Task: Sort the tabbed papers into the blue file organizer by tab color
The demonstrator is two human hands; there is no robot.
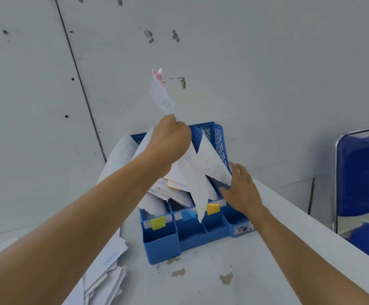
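1. While the left hand (170,139) is closed in a fist around a white sheet (163,100), the sheet's upper end stands up above the knuckles, tilted to the left.
2. A pink tab (158,73) sits at the top tip of that sheet, which is held above the blue file organizer (161,243).
3. The right hand (242,190) is open – fingers spread and nearly straight – and rests against the organizer's right side, where the corner of a filed sheet sticks out.
4. The organizer stands on the grey bench (223,282) close to the wall (245,62), with its low front pockets facing the person.
5. Three markers are stuck along its front rail: a yellow-green tab (157,222) on the left, a blue tab (188,215) in the middle and a yellow tab (213,209) on the right.
6. The upright slots behind the markers hold filed papers (210,164) that lean and overlap – one long sheet hangs down over the rail between the blue and yellow tabs.
7. A loose pile of papers (106,267) lies on the bench to the left of the organizer, partly hidden by the left forearm.
8. A blue chair (362,172) with a metal frame stands beyond the right edge of the bench.
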